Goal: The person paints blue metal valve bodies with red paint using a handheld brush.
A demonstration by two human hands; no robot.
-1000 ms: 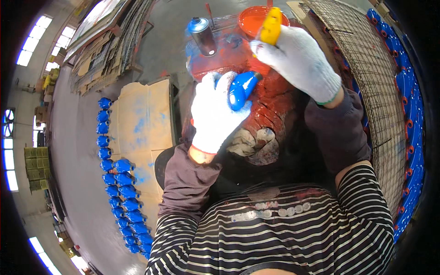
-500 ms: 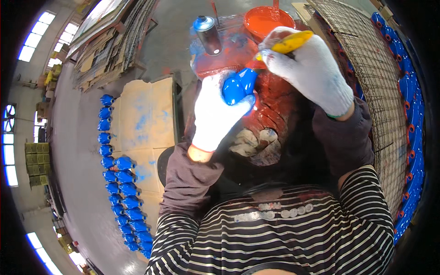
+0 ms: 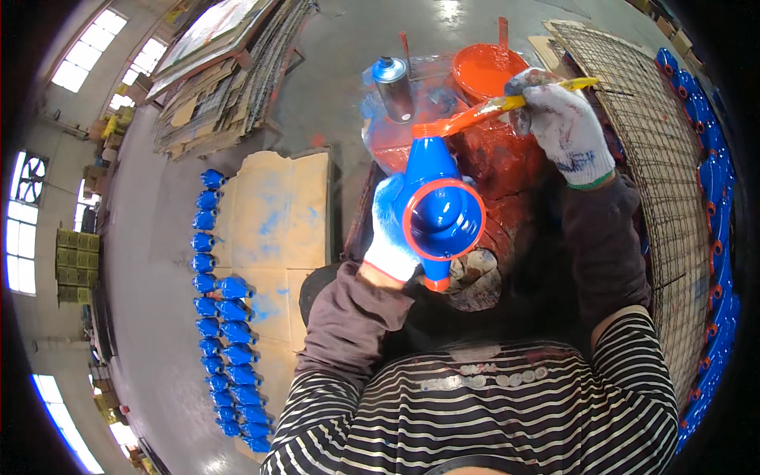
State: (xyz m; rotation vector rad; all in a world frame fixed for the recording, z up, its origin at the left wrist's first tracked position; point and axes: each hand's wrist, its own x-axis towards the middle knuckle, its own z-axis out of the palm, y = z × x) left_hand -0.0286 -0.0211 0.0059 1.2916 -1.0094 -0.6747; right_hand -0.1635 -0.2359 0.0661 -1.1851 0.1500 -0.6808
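Blue fitting [image 3: 430, 168] now turned mouth twd wearer, L hand [image 3: 388, 229] gripping it, R hand [image 3: 558, 123] pinching brush [image 3: 492, 108] at neck rim [image 3: 430, 130]; overloaded bristles [image 3: 463, 121] could drip red.

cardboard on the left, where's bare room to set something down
The cardboard is bare, paint marks aside, in its upper part, right of the single column of blue parts. Crowded: its lower left, with two columns, and around the brush and held part.

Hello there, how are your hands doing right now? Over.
Left hand gripping blue part, wide orange-rimmed opening facing up. Right hand holding brush, bristles at part's orange far end. Nothing seen blocking.
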